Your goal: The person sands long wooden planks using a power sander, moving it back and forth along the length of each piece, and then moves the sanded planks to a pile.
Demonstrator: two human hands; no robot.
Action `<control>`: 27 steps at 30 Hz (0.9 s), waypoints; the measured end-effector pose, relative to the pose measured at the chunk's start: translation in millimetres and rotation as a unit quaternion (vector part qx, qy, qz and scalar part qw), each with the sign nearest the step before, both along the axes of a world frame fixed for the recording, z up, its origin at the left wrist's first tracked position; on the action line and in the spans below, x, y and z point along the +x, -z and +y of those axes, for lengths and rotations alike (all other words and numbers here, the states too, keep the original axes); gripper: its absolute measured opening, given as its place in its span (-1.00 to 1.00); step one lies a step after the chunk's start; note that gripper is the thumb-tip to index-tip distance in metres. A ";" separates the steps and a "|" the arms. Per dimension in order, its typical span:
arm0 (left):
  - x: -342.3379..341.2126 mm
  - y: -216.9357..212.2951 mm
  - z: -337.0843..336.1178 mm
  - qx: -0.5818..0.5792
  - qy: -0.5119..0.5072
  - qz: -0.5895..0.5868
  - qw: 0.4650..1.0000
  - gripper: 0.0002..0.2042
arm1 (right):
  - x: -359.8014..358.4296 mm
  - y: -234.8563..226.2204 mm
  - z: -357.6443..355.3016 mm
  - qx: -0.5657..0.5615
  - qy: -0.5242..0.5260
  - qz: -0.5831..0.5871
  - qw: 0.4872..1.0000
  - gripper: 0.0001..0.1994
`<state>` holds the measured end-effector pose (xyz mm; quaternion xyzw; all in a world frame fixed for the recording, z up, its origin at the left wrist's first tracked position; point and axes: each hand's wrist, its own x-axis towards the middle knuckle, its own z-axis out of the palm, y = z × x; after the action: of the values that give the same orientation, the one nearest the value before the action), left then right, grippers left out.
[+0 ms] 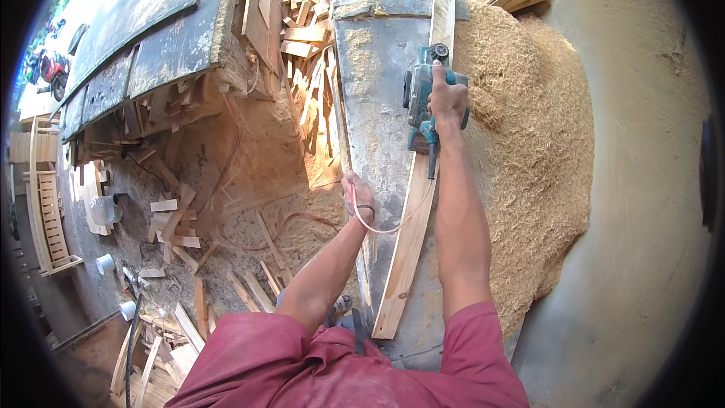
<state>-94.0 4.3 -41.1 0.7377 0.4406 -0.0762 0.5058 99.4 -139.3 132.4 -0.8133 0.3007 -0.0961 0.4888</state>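
My right fingers (438,74) wrap the planer (418,102) on the plank (408,249), upper centre; left fingers (352,180), grip unclear, meet the worktop's (377,98) left edge. Open surface separates them; shavings (536,159) crowd right.

Pale wall (634,181) right | dusty floor (257,204) | worn table (170,60) left | daylight (72,11) upper left

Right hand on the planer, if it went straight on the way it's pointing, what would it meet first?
Likely the round front knob of the planer, just ahead of the right hand; depth is unclear, so they may be touching.
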 end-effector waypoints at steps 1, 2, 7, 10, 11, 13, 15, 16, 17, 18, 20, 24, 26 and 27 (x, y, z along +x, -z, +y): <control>0.6 -2.2 -1.3 -0.003 -0.001 0.006 1.000 -0.49 | 5.8 -0.5 -1.1 -0.007 -0.004 0.002 1.000 -0.45; 0.3 -4.4 -1.4 -0.003 -0.003 0.012 1.000 -0.49 | 8.8 0.0 -2.0 -0.001 0.000 0.004 1.000 -0.44; 4.0 -11.5 -1.5 -0.009 -0.006 0.026 1.000 -0.48 | 28.6 -10.3 -0.3 0.017 -0.001 -0.009 1.000 -0.43; 3.8 -12.5 -2.7 0.010 0.002 0.051 0.999 -0.47 | 46.1 -12.8 -2.9 0.008 0.000 -0.010 1.000 -0.44; 4.5 -12.8 -3.2 0.014 0.000 0.060 0.998 -0.47 | 52.2 -12.4 -4.6 0.009 -0.002 -0.014 1.000 -0.44; 6.4 -18.6 -2.7 -0.002 -0.002 0.046 0.999 -0.48 | 66.1 -13.0 -8.0 0.011 -0.006 -0.023 1.000 -0.45; 3.0 -15.8 -0.3 -0.008 0.003 0.010 1.000 -0.48 | 81.6 -14.7 -9.7 0.004 0.002 -0.013 1.000 -0.46; 2.9 -15.4 -0.3 0.012 0.003 0.002 1.000 -0.54 | 88.9 -16.1 -10.6 -0.006 0.003 -0.019 1.000 -0.46; 2.9 -15.0 -1.5 0.004 -0.017 -0.027 0.999 -0.57 | 96.1 -17.6 -11.8 -0.015 0.003 -0.024 1.000 -0.47; 3.2 -18.1 -2.0 -0.003 -0.038 -0.056 0.998 -0.59 | 102.9 -20.3 -11.3 -0.021 0.008 -0.029 0.999 -0.48; 1.3 -15.8 -3.4 -0.020 -0.061 -0.109 0.992 -0.62 | 116.0 -23.8 -12.9 -0.015 0.001 -0.021 1.000 -0.49; -10.8 -2.0 -3.8 0.011 -0.033 -0.161 0.986 -0.53 | 141.5 -25.8 -17.9 -0.008 -0.007 -0.027 1.000 -0.51; -7.9 -0.5 -2.4 0.008 -0.011 -0.139 0.990 -0.45 | 159.4 -26.8 -23.6 -0.017 -0.010 -0.011 1.000 -0.50; -7.7 1.1 -1.3 -0.013 -0.010 -0.138 0.990 -0.44 | 165.7 -29.5 -23.4 -0.008 -0.012 -0.011 1.000 -0.50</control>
<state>-101.7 3.0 -42.2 0.7299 0.3730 0.0260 0.5722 265.1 -162.7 161.9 -0.8195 0.2846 -0.1018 0.4870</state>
